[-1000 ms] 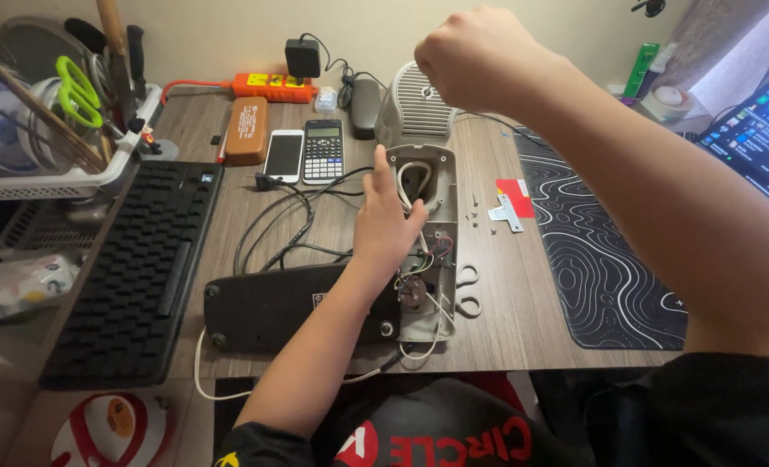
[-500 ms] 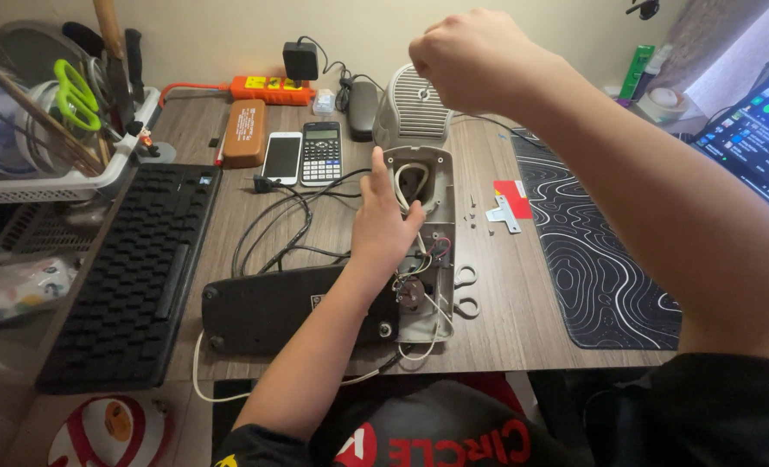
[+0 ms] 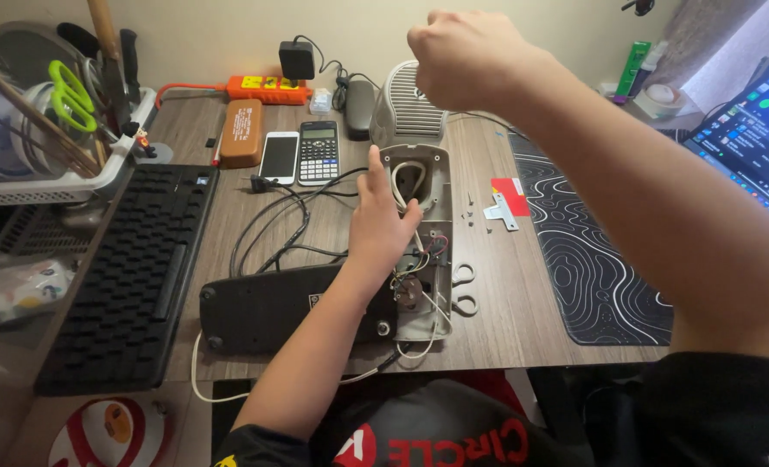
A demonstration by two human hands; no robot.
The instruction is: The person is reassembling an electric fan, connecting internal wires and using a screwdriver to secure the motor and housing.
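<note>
From the head camera, the left hand (image 3: 382,227) lies flat on an opened grey appliance casing (image 3: 425,242) in the middle of the worktop (image 3: 531,320), palm down and fingers (image 3: 374,173) stretched loose toward the upper end, gripping nothing; it seems to be there to pin the shell so it does not slide. The casing lies open side up, which leaves its white cord loop and thin coloured wires (image 3: 421,264) exposed. The right hand (image 3: 466,56) is raised well above the worktop near a ribbed grey cover (image 3: 408,104), curled into a fist; whether something small sits inside it cannot be told from this angle. Small screws (image 3: 471,207) and a pale metal bracket (image 3: 498,212) rest just right of the casing, near a red card (image 3: 512,192), set apart where they stay easy to find. Scissors (image 3: 464,290) lie against the casing's lower right side. A black power strip (image 3: 280,307) sits beside the left forearm, a keyboard (image 3: 134,268) further left.
</note>
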